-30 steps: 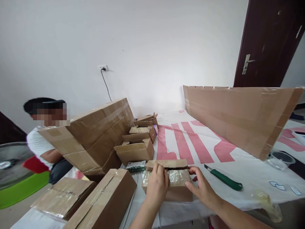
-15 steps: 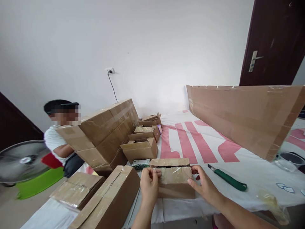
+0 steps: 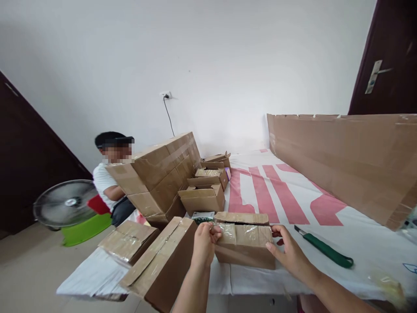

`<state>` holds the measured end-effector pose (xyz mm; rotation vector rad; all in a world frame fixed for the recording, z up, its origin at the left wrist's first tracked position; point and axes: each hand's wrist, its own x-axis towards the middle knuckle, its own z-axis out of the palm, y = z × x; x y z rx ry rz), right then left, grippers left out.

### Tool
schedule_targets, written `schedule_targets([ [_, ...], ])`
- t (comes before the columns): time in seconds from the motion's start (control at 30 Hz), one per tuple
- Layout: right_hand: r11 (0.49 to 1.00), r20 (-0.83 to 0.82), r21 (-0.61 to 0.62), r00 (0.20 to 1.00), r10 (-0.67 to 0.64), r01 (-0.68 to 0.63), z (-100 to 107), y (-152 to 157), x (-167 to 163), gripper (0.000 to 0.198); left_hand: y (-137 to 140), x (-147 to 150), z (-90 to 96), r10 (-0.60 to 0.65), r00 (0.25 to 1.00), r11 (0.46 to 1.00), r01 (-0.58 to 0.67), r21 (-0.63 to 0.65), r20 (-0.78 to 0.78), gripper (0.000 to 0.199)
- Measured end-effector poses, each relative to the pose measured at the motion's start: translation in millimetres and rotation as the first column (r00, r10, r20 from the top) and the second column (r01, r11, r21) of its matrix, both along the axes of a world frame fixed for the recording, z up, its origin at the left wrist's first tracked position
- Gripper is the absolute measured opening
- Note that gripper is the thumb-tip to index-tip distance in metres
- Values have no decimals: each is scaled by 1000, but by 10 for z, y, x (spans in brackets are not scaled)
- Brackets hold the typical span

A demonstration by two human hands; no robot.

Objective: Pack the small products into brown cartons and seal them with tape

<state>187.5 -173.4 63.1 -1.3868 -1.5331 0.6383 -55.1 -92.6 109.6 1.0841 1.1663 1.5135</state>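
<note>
A small cardboard box sits at the near edge of the table in front of me, its back top flap raised a little. Shiny clear packing tape runs over its top. My left hand is closed in a pinch on the tape at the box's left end; the fingertips are partly hidden. At the right end, my right hand grips the box's corner, thumb on the front and fingers behind. A green utility knife, its blade pointing to the back left, lies right of that hand.
Closed cartons stand to my left. Opened small boxes line up behind, beside a large carton stack. A tall cardboard panel borders the right. A person sits beyond the stack, near a fan.
My view has turned left, so everything sits further right. The tape at the left end of the box now shows a paler lifted-looking patch by my left hand; both hands keep their places.
</note>
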Motion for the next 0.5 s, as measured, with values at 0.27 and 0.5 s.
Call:
schedule_targets([
  [0.27, 1000, 6, 14, 1000, -14, 14, -39, -6, 0, 31, -343, 123, 68, -1, 977, 996, 21, 90, -212, 33],
  [0.5, 1000, 26, 18, 1000, -8, 7, -92, -10, 18, 33, -438, 339, -98, 270, 448, 927, 119, 356, -853, 10],
])
